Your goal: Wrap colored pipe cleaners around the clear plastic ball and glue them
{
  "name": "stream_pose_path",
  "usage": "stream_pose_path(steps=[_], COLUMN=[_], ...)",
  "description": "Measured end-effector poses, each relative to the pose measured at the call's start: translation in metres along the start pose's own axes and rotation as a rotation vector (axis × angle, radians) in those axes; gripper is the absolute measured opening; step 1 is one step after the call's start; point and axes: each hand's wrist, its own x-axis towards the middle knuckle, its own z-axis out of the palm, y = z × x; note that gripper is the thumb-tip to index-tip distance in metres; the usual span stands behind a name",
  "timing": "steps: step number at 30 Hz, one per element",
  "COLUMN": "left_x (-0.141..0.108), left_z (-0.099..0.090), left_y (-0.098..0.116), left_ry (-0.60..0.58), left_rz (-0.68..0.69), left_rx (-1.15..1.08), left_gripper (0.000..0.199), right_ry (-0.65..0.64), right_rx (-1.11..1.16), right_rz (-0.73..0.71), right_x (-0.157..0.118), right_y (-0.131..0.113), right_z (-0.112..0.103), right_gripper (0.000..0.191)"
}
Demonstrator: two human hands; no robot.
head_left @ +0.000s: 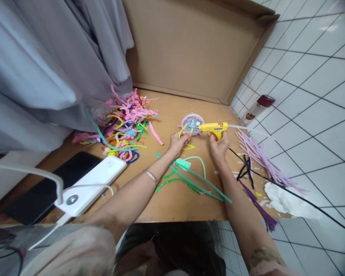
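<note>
In my right hand is a yellow glue gun, its handle gripped and its nozzle pointing left. A clear glue stick sticks out of its back end. My left hand pinches a short yellow pipe cleaner close to the nozzle; whether the tip touches it I cannot tell. Just behind both sits a round clear dish with a pink and green rim. A bent yellow pipe cleaner lies beneath my left hand. Green and teal pipe cleaners lie between my forearms.
A tangled heap of colourful pipe cleaners covers the left back. Nearer stand a white power bank and a black phone. Lilac pipe cleaners, a black cord and white fluff are at right. Cardboard rises behind.
</note>
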Motion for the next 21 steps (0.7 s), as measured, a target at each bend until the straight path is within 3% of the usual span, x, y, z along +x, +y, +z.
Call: stream_pose_path(steps=[6,10,14,17,21], left_x=[0.000,-0.001,0.000,0.000,-0.002], left_z=[-0.001,-0.003,-0.004,-0.004,-0.004], left_y=[0.000,-0.001,-0.004,-0.005,-0.003], left_ry=[-0.013,-0.053,-0.041,-0.041,-0.045], left_rz=[0.005,0.035,0.035,0.034,0.023], left_rx=[0.001,0.000,-0.018,-0.022,0.003], left_gripper=[0.019,0.029,0.029,0.030,0.032], right_ry=[0.002,0.123,0.216,0.211,0.146], right_rx=[-0.017,-0.080,-0.127,-0.147,-0.224], right_rz=[0.009,0.104,0.137,0.193,0.247], right_x=[-0.001,0.006,0.015,0.018,0.019], right_y=[0.000,0.006,0.018,0.030,0.043], right_z=[0.001,-0.004,-0.013,-0.016,-0.018], right_gripper=[0.029,0.029,0.041,0.049,0.046])
